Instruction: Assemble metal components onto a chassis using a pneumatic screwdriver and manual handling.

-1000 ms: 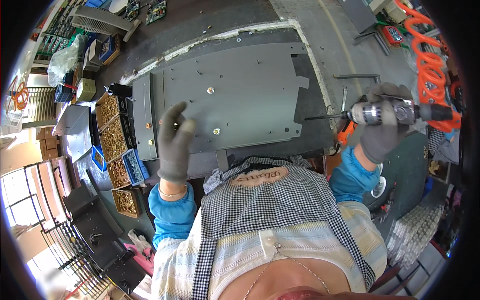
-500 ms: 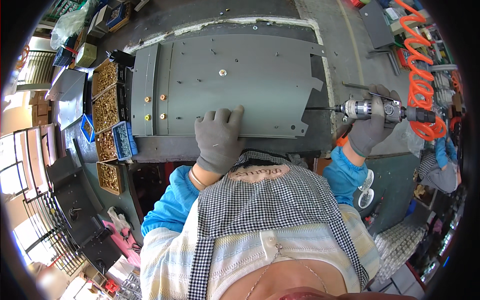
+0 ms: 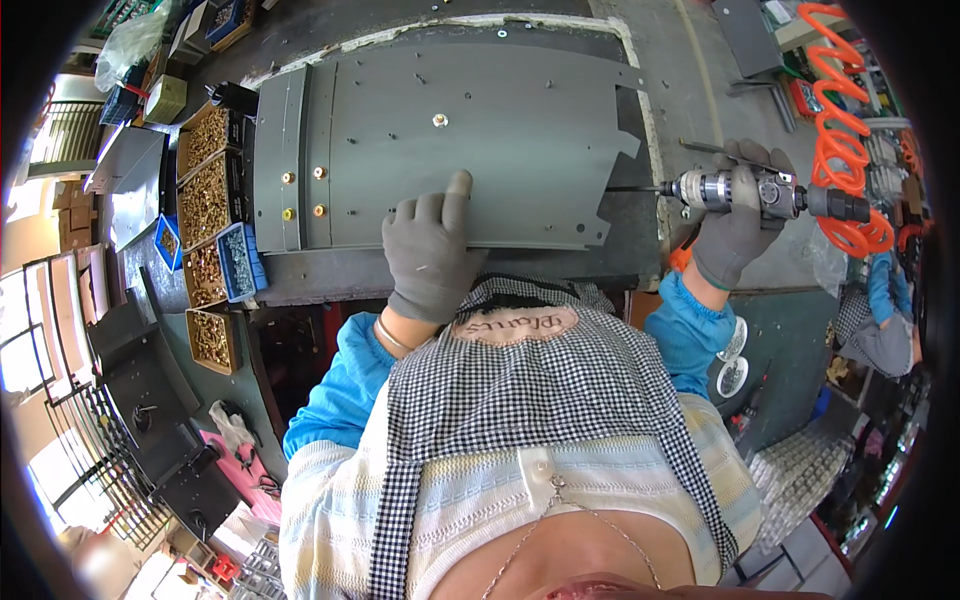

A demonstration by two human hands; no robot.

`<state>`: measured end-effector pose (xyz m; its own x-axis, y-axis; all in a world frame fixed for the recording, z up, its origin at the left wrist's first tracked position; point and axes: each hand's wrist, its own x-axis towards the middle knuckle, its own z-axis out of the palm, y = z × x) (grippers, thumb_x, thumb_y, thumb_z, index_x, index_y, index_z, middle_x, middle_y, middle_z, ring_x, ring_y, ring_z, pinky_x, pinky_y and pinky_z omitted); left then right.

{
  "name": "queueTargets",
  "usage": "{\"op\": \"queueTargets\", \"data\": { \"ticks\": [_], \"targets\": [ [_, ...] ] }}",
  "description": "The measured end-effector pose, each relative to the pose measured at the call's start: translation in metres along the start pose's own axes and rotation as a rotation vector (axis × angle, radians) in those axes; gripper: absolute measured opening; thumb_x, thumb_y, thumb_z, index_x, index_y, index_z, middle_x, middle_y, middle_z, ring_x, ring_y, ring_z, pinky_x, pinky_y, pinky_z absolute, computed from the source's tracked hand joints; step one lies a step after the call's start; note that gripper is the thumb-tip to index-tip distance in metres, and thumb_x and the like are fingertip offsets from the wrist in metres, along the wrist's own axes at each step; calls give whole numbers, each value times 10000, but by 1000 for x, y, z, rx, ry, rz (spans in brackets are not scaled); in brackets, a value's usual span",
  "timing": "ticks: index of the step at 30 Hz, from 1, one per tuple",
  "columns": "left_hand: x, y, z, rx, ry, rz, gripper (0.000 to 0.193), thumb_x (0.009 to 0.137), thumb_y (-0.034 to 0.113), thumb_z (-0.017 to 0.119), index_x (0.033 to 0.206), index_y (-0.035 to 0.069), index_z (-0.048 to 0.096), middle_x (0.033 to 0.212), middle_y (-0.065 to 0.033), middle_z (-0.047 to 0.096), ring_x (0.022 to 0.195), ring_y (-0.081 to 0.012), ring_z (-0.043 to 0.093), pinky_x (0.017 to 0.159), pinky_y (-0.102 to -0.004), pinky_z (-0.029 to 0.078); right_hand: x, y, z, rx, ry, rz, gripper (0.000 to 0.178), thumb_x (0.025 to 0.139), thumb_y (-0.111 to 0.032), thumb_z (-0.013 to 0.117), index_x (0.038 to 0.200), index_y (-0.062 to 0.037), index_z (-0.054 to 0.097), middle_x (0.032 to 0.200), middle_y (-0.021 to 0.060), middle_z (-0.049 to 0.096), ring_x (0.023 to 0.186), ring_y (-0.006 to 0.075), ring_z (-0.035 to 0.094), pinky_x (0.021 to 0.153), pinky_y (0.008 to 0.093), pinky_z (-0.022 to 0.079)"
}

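A grey sheet-metal panel [image 3: 520, 120] lies flat before me, with small studs, several brass fittings [image 3: 319, 172] at its left end and a washer-like fitting [image 3: 440, 120] near its middle. My gloved left hand [image 3: 430, 245] rests over its near edge, the forefinger stretched out on the surface and the other fingers lying bent; the thumb is mostly hidden. To the right of the panel, my gloved right hand [image 3: 738, 225] is closed around a pneumatic screwdriver [image 3: 715, 188]. Its long thin bit [image 3: 635, 188] points left, with the tip at the panel's notched right end; whether they touch, I cannot tell.
Trays of brass fittings [image 3: 208, 200] and a blue bin of small silver parts [image 3: 238, 262] stand left of the panel. A coiled orange air hose [image 3: 832, 120] hangs at the right. Another person [image 3: 880, 330] is at the far right.
The whole view has shifted, so the panel and both hands appear slightly higher. My left forefinger has slid a little farther forward and left on the panel. The screwdriver keeps its place beside the panel.
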<state>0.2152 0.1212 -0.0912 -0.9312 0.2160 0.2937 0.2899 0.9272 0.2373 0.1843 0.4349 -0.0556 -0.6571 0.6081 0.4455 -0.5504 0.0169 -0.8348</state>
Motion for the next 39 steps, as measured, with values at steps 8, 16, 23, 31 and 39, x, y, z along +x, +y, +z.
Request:
{"op": "queueTargets", "data": {
  "ticks": [8, 16, 23, 31, 39],
  "targets": [
    [1, -2, -2, 9, 8, 0, 819, 576, 242, 820, 1333, 126, 529, 933, -58, 638, 818, -273, 620, 673, -396, 499, -2, -4, -14, 0, -192, 52, 678, 755, -77, 752, 1365, 13, 470, 1159, 174, 638, 964, 236, 661, 830, 365, 577],
    [9, -1, -5, 56, -25, 43, 816, 562, 216, 820, 1323, 117, 543, 952, -75, 652, 837, -286, 632, 681, -403, 512, -2, -9, -6, -51, -244, 106, 669, 760, -99, 765, 1355, 32, 490, 1089, 126, 651, 923, 195, 659, 798, 333, 583],
    [17, -4, -23, -53, -98, 16, 903, 541, 234, 887, 1351, 108, 508, 1000, -120, 645, 896, -332, 621, 761, -436, 515, -5, -16, 0, 157, -304, 284, 544, 760, -20, 688, 1277, 15, 522, 947, 93, 646, 585, 159, 582, 526, 328, 499],
    [37, -45, -55, -1049, -227, -311, 673, 806, 113, 752, 1383, -23, 434, 1186, -136, 584, 982, -223, 600, 812, -321, 518, -1, -35, -5, 144, -79, 144, 429, 754, 42, 640, 1165, -18, 534, 917, 98, 645, 588, 140, 553, 520, 304, 474],
    [44, -54, -53, -2425, -365, -713, 356, 1014, 53, 445, 1358, -32, 413, 1137, -93, 537, 831, -109, 519, 678, -178, 480, 33, -151, 14, 295, 51, -386, 477, 809, -186, 665, 1221, -5, 507, 1033, 118, 587, 885, 200, 544, 751, 352, 474]
  ]
}}
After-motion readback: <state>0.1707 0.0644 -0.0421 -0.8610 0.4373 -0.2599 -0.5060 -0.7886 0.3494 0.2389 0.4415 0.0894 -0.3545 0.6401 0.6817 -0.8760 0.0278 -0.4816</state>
